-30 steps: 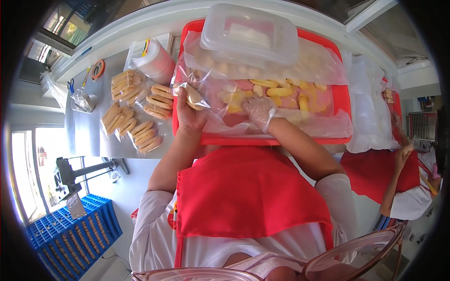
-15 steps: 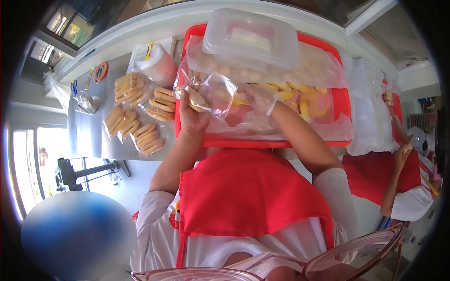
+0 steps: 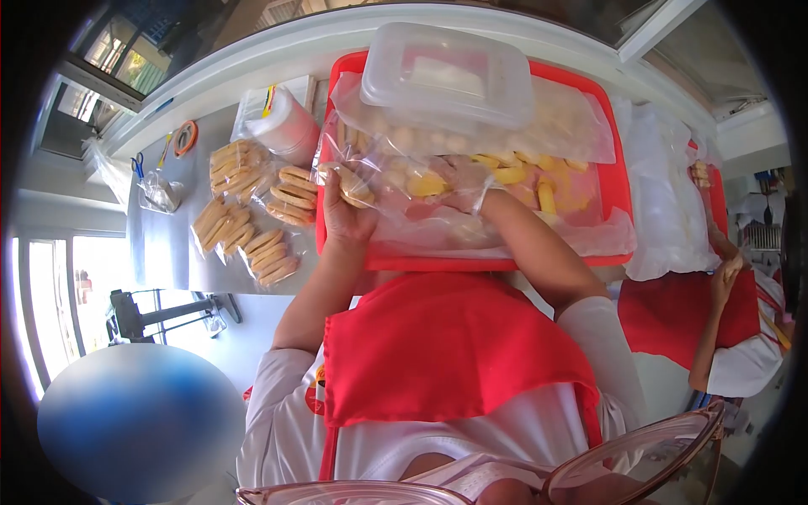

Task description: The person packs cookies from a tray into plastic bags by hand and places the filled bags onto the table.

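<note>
My left hand (image 3: 349, 220), bare, is closed on a clear plastic bag (image 3: 389, 160) at the left side of the red tray (image 3: 619, 181). Pale-brown pastries (image 3: 358, 192) show inside the bag, near the thumb. My right hand (image 3: 467, 183) wears a clear plastic glove and reaches over the tray from the right. Its fingers are closed on a yellow pastry (image 3: 427, 184) close to the bag's mouth. More yellow pastries (image 3: 545, 195) lie on the tray's paper lining, to the right of that hand. The bag's shine partly hides the fingertips.
Several filled bags of pastries (image 3: 223, 220) lie left of the tray. Behind them stands a roll of clear plastic (image 3: 288, 126). A translucent plastic container (image 3: 450, 80) sits on the tray's far side. Scissors (image 3: 138, 164) and tape (image 3: 185, 139) are far left. A co-worker (image 3: 741, 320) stands at right.
My right hand has shifted slightly, and the yellow pastry at its fingers now shows more fully beside the bag. My left hand keeps its hold on the bag, which appears more spread.
</note>
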A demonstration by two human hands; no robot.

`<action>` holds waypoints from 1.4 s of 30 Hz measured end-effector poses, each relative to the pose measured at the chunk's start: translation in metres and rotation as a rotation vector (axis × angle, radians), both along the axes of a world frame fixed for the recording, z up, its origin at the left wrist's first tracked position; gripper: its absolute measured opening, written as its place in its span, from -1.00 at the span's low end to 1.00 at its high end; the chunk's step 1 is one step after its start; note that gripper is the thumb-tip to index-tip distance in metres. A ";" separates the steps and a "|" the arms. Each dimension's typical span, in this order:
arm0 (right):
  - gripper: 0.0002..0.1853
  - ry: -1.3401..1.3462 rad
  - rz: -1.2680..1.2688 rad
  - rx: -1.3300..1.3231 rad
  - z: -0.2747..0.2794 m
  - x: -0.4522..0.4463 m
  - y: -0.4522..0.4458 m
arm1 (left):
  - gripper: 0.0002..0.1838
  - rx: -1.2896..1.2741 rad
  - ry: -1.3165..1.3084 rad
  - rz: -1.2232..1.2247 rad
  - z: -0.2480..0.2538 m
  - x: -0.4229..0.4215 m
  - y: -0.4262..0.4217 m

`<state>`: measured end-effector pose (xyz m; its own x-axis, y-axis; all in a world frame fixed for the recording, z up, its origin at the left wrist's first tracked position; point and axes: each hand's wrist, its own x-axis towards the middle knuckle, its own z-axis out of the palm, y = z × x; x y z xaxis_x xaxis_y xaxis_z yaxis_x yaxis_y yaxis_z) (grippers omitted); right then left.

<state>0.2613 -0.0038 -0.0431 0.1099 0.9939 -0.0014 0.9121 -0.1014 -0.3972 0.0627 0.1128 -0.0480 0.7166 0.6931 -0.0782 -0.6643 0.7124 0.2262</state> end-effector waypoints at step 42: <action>-0.55 0.642 0.031 0.851 0.052 -0.076 -0.040 | -0.64 -0.131 0.029 0.226 0.019 0.017 -0.003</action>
